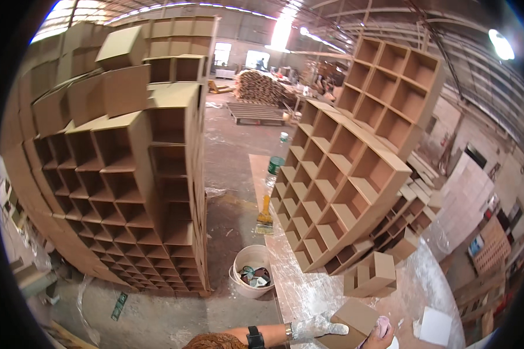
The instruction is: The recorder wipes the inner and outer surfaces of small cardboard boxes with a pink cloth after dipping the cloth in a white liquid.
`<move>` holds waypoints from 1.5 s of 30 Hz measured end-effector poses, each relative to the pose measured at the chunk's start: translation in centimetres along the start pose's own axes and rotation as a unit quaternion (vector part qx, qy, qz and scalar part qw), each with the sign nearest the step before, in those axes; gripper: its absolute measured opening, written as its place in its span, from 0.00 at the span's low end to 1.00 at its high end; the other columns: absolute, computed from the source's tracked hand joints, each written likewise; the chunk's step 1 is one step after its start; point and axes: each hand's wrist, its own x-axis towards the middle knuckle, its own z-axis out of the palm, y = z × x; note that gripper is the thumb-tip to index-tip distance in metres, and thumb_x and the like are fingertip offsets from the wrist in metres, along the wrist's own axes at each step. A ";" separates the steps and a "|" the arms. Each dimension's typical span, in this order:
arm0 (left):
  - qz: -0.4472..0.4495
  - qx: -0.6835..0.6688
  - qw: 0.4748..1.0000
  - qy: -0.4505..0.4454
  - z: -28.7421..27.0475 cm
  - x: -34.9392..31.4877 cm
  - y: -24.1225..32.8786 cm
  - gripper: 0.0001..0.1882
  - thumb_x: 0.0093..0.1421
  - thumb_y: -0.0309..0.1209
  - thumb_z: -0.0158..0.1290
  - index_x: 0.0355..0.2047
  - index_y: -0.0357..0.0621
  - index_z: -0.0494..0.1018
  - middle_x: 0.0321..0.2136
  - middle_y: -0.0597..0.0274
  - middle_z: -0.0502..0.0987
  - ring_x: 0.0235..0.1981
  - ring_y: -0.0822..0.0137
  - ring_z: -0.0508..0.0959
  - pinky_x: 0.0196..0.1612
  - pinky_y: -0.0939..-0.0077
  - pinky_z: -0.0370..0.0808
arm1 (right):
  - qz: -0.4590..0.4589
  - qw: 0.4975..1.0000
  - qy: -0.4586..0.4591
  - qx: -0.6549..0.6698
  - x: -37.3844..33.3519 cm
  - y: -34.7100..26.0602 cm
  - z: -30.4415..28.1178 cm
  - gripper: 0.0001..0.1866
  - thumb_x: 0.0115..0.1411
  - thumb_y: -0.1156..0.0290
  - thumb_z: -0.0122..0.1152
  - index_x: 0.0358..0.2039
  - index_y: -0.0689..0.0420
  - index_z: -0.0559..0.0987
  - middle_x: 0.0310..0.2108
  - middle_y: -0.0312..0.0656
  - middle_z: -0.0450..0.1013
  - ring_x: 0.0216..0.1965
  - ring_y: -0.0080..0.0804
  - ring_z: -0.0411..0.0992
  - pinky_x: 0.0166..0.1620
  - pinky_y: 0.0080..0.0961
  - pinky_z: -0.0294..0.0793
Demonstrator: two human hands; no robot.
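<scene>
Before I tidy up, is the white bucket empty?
Not empty: the white bucket holds dark and pale pieces, visible through its open top.

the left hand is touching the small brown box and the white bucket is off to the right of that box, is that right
Not quite: the white bucket is off to the left of the small brown box, as the head view shows. The left hand is indeed touching it.

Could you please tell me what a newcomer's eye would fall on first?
Probably the tall stack of brown cubbyhole units at left, then the large cubbyhole unit right of centre. A white bucket stands between them. At the lower edge, the gloved left hand touches a brown box.
</scene>
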 end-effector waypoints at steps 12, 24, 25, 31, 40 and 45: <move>-0.024 -0.063 0.998 -0.008 4.3 -13.2 5.8 0.17 0.57 0.33 0.54 0.46 0.39 0.70 0.38 0.60 0.75 0.38 0.68 0.74 0.45 0.76 0.71 | -0.056 0.987 -0.134 0.064 -5.6 0.5 -2.2 0.18 0.54 0.82 0.53 0.46 0.73 0.67 0.44 0.50 0.66 0.46 0.36 0.66 0.49 0.31 0.70; -0.115 -0.205 0.972 -0.002 1.0 -22.6 1.4 0.19 0.56 0.29 0.54 0.49 0.41 0.69 0.40 0.60 0.75 0.39 0.71 0.76 0.42 0.77 0.72 | -0.258 0.955 -0.138 0.051 -14.0 -10.5 -4.5 0.18 0.42 0.74 0.65 0.36 0.64 0.74 0.37 0.53 0.70 0.40 0.51 0.67 0.45 0.40 0.67; -0.117 -0.204 0.972 -0.005 1.1 -23.0 2.0 0.19 0.56 0.29 0.54 0.49 0.41 0.69 0.40 0.60 0.75 0.39 0.71 0.76 0.42 0.77 0.72 | -0.256 0.956 -0.136 0.049 -14.3 -11.5 -4.7 0.18 0.42 0.74 0.65 0.36 0.64 0.74 0.37 0.53 0.70 0.40 0.51 0.67 0.45 0.40 0.67; -0.131 -0.318 0.930 0.128 1.4 -24.8 9.0 0.20 0.57 0.30 0.54 0.49 0.40 0.68 0.40 0.62 0.75 0.40 0.70 0.76 0.43 0.75 0.73 | -0.336 0.935 -0.105 0.032 -15.8 -15.3 -3.0 0.18 0.41 0.71 0.66 0.34 0.63 0.74 0.36 0.53 0.71 0.39 0.53 0.67 0.45 0.43 0.67; -0.015 -0.031 0.998 0.043 -1.6 -25.2 13.7 0.26 0.55 0.27 0.56 0.54 0.42 0.63 0.45 0.59 0.72 0.42 0.67 0.75 0.46 0.73 0.72 | -0.396 0.912 -0.053 -0.096 -14.6 -18.0 1.8 0.16 0.45 0.74 0.62 0.35 0.66 0.74 0.35 0.57 0.70 0.38 0.58 0.66 0.43 0.46 0.67; -0.070 0.257 0.958 -0.106 -10.8 -21.5 2.7 0.23 0.59 0.35 0.51 0.53 0.43 0.64 0.48 0.54 0.71 0.45 0.63 0.73 0.48 0.68 0.71 | -0.053 0.990 -0.091 0.098 -13.1 -16.3 3.9 0.19 0.50 0.78 0.61 0.42 0.71 0.69 0.41 0.52 0.67 0.43 0.42 0.67 0.46 0.33 0.69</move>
